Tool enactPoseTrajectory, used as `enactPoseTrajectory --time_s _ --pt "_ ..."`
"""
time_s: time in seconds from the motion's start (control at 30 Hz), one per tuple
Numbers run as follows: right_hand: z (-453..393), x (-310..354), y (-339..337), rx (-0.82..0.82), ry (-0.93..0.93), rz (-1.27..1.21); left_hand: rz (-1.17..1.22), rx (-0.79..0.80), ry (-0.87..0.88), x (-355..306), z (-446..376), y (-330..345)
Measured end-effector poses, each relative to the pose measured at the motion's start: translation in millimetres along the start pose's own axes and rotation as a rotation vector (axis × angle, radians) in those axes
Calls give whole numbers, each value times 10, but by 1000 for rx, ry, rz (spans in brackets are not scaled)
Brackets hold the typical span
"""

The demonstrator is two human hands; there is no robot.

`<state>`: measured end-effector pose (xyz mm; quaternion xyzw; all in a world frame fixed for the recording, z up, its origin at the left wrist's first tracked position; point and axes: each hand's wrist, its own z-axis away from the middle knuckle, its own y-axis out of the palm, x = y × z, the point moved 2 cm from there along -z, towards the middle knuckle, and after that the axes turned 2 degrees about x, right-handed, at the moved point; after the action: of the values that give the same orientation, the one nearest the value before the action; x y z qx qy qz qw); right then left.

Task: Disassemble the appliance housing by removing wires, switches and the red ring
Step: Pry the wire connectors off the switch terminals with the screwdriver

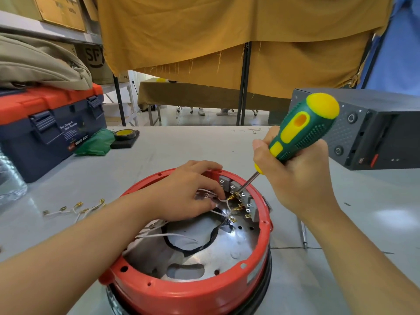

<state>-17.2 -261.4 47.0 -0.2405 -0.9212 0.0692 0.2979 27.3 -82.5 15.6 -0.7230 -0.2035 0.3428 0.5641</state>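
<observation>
Head view, item by item.

Appliance housing [193, 258]: round metal shell, open side up, on the grey table [341, 235] directly in front of you. The red ring [181, 294] sits around its upper rim.

Switches [236, 189]: grey blocks with brass terminals, lined along the far-right inner wall of the housing.

Wires [223, 202]: thin white leads with brass connectors, running from the switch terminals toward the centre of the housing.

Screwdriver [297, 133]: green and yellow handle, long axis tilted, handle up and to the right, shaft pointing down-left. Its tip rests at the brass terminals by the switches.

Your right hand [300, 178]: fingers wrapped fully around the screwdriver handle, thumb along its near side.

Your left hand [188, 192]: inside the housing, fingers curled close together, fingertips pinching a white wire just beside the terminals.

Loose wires [75, 209]: white leads with brass ends, lying on the table left of the housing.

Toolbox [50, 130]: navy with orange lid, far left.

Black metal case [375, 130]: far right.
</observation>
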Motion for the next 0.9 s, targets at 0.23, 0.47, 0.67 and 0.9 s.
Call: enactPoseTrajectory --time_s 0.23,0.47,0.67,0.9 --pt "-35 -57 -18 52 42 -36 -37 20 -1 -20 1 7" --pt "-66 -100 -24 106 67 -79 -58 27 -6 -29 1 13" --pt "-56 -94 -3 42 76 -69 -68 20 -15 -47 -7 21" --pt "9 32 42 -44 -47 67 -77 18 -18 -48 -11 29"
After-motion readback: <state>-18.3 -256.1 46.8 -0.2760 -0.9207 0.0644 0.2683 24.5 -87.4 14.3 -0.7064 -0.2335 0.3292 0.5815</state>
